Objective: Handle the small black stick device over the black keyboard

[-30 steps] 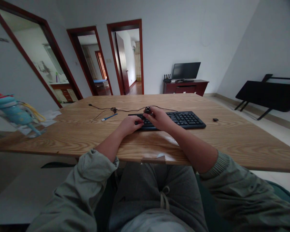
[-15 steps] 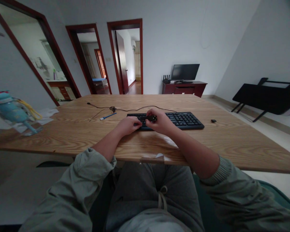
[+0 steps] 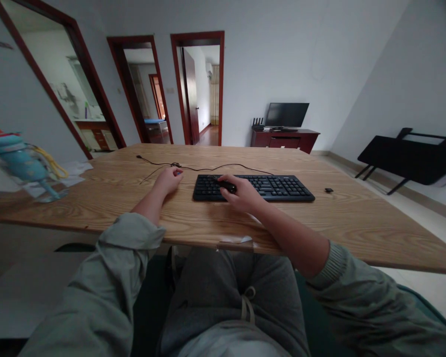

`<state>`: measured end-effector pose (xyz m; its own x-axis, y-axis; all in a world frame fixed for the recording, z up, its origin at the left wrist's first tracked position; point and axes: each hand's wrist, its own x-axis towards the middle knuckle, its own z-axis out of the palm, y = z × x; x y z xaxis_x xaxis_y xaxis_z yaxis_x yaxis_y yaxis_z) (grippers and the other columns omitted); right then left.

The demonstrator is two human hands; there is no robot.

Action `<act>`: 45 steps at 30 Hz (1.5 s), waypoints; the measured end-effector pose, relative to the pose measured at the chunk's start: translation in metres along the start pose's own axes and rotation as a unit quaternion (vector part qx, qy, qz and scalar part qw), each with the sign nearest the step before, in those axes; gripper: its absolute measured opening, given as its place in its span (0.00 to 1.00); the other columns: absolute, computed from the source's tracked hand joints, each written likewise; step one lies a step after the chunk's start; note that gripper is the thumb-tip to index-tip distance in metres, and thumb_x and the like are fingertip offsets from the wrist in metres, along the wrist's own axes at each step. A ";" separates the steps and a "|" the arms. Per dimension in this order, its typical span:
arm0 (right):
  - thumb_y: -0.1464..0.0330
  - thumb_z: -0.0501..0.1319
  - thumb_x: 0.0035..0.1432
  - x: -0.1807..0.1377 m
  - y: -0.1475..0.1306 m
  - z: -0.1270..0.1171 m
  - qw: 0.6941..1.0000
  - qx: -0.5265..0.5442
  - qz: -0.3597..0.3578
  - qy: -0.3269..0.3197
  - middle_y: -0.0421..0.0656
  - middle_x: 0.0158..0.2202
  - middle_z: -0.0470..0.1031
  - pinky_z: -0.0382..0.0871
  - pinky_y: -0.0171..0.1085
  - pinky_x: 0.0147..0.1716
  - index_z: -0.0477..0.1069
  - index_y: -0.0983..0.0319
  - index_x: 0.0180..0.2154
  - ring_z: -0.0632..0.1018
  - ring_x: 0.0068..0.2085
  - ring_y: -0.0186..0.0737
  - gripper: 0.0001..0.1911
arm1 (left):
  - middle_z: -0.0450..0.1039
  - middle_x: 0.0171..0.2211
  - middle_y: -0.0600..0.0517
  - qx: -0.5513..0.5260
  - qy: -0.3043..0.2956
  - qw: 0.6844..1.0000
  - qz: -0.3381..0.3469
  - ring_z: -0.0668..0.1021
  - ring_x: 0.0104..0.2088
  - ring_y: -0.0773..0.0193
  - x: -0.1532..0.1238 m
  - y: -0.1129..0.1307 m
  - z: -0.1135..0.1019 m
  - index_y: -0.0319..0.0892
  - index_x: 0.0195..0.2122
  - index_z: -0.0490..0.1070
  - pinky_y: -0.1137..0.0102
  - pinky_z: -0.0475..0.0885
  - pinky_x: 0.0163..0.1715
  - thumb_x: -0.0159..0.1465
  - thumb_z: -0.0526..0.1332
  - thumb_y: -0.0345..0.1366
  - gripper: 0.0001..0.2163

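Note:
A black keyboard (image 3: 282, 187) lies on the wooden table in front of me. Over its left half, my right hand (image 3: 241, 192) is closed round a small black handheld tool (image 3: 228, 187) whose exact kind I cannot make out. To the left of the keyboard, my left hand (image 3: 167, 181) rests low at the table with thumb and fingers pinched together. A bit of the blue handle of a small brush (image 3: 178, 173) shows at its fingertips; the hand covers the rest of it.
A thin black cable (image 3: 223, 165) runs behind the keyboard, bundled near my left hand. A small black piece (image 3: 329, 190) lies to the right. At the table's left stand a blue cup with a red top (image 3: 20, 153) and some white papers (image 3: 76, 171).
My left hand has moved left from the keyboard to the blue brush and closed on it. My right hand stays over the keyboard with the black tool.

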<state>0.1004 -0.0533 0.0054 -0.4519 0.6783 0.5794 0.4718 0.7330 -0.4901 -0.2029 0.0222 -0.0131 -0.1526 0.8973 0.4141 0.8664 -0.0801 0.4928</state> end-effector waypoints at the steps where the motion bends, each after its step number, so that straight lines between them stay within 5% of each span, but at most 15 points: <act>1: 0.66 0.58 0.57 -0.001 0.000 -0.002 1.000 -0.013 0.018 0.007 0.43 0.35 0.77 0.65 0.36 0.37 0.74 0.61 0.48 0.73 0.32 0.36 0.17 | 0.79 0.37 0.47 0.005 -0.004 1.000 -0.003 0.77 0.34 0.61 0.001 -0.002 0.001 0.38 0.44 0.77 0.70 0.69 0.37 0.58 0.58 0.38 0.16; 6: 0.66 0.57 0.54 -0.005 0.003 -0.014 0.997 -0.038 0.056 0.030 0.38 0.25 0.71 0.61 0.33 0.30 0.74 0.62 0.41 0.68 0.26 0.34 0.13 | 0.78 0.36 0.48 0.014 -0.016 1.000 -0.005 0.76 0.34 0.60 -0.001 0.002 0.003 0.40 0.42 0.78 0.70 0.68 0.36 0.58 0.58 0.39 0.14; 20: 0.65 0.56 0.55 -0.020 -0.004 -0.018 0.993 -0.101 -0.028 -0.059 0.44 0.35 0.78 0.62 0.34 0.34 0.71 0.62 0.42 0.75 0.33 0.38 0.13 | 0.75 0.30 0.49 0.002 -0.044 0.999 0.014 0.74 0.29 0.62 -0.007 0.012 0.003 0.39 0.42 0.77 0.70 0.66 0.31 0.59 0.58 0.37 0.14; 30: 0.59 0.59 0.52 -0.027 -0.027 -0.003 0.910 -0.321 -0.149 -0.217 0.47 0.35 0.80 0.54 0.36 0.27 0.70 0.61 0.44 0.77 0.30 0.43 0.18 | 0.77 0.32 0.48 -0.018 -0.064 0.998 0.007 0.74 0.30 0.63 -0.005 0.006 0.009 0.39 0.42 0.76 0.71 0.68 0.31 0.58 0.58 0.37 0.14; 41: 0.59 0.50 0.66 -0.021 -0.011 -0.012 0.932 -0.324 -0.101 -0.125 0.47 0.38 0.80 0.59 0.35 0.33 0.68 0.58 0.57 0.77 0.35 0.41 0.23 | 0.77 0.33 0.49 -0.001 -0.077 0.997 0.007 0.75 0.32 0.62 -0.011 0.015 0.002 0.40 0.42 0.76 0.71 0.67 0.31 0.59 0.57 0.37 0.13; 45: 0.60 0.50 0.68 -0.015 -0.006 -0.020 0.930 -0.315 -0.094 -0.162 0.48 0.42 0.78 0.60 0.35 0.35 0.71 0.57 0.55 0.77 0.40 0.42 0.20 | 0.77 0.32 0.49 -0.001 -0.079 0.997 0.010 0.75 0.30 0.62 -0.012 0.016 0.002 0.40 0.42 0.76 0.70 0.68 0.31 0.59 0.57 0.37 0.14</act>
<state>0.1199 -0.0685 0.0128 -0.7277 0.5964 0.3387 0.6656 0.7333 0.1387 -0.1867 0.0111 -0.0116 -0.0593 0.9526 0.2985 0.8679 -0.0985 0.4869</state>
